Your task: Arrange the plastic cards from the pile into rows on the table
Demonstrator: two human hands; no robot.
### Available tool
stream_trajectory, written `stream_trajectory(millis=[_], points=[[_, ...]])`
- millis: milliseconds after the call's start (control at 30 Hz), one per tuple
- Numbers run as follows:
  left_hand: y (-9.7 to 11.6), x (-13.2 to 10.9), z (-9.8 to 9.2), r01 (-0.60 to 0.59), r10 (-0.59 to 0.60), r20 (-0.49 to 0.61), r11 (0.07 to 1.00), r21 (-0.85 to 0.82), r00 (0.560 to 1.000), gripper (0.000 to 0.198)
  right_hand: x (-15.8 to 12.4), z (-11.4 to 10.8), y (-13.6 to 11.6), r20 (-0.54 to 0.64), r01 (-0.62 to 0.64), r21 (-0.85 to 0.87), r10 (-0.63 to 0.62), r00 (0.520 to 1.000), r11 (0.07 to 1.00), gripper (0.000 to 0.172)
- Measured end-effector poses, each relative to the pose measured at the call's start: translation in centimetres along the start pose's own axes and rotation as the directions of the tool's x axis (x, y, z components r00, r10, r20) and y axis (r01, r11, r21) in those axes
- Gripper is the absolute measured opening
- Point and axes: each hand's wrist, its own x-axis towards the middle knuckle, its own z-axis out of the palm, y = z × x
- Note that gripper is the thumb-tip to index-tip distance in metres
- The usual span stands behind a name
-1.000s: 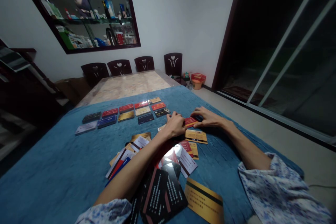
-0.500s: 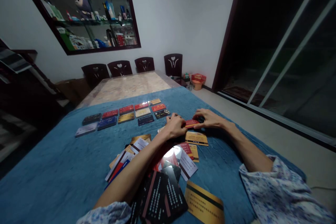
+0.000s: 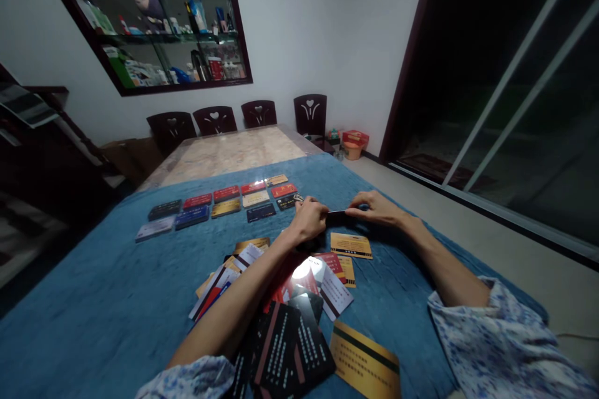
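- While both hands meet above the blue cloth [image 3: 93, 287], one thin card [image 3: 335, 212], perhaps several, shows edge-on between them
- Right hand [image 3: 372, 204]: thumb and fingers pinching the card's right end
- Left hand [image 3: 309, 218]: at the other end, grip hidden; I cannot tell
- Seemingly done: neat rows of cards [image 3: 225, 207], farther out
- Seemingly left: loose heap [image 3: 278, 343] under the left forearm, yellow card [image 3: 350, 245] nearby

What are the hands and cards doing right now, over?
Right hand: pinching one end of a card or stack, seen edge-on. Left hand: at the other end, grip hidden. Left forearm: over loose cards, blocking some from view.
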Motion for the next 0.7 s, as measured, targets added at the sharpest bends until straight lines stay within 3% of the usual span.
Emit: stream_trajectory(millis=[267,500,700], points=[[-0.3,0.1,-0.1,0.042,-0.042,-0.063,0.999,0.003,0.997,0.028,0.3,0.6,0.8,-0.113,0.054,-0.006,-0.054,0.992,0.999,0.021],[-0.4,-0.1,-0.3,0.054,-0.053,-0.072,0.998,0.017,0.996,0.035,0.4,1.3,0.7,-0.129,0.054,0.012,-0.052,0.990,0.998,0.017],[-0.5,-0.3,-0.1,0.066,-0.061,-0.089,0.996,0.054,0.994,0.048,0.5,1.9,0.2,-0.174,0.025,0.060,-0.014,0.985,0.998,0.026]])
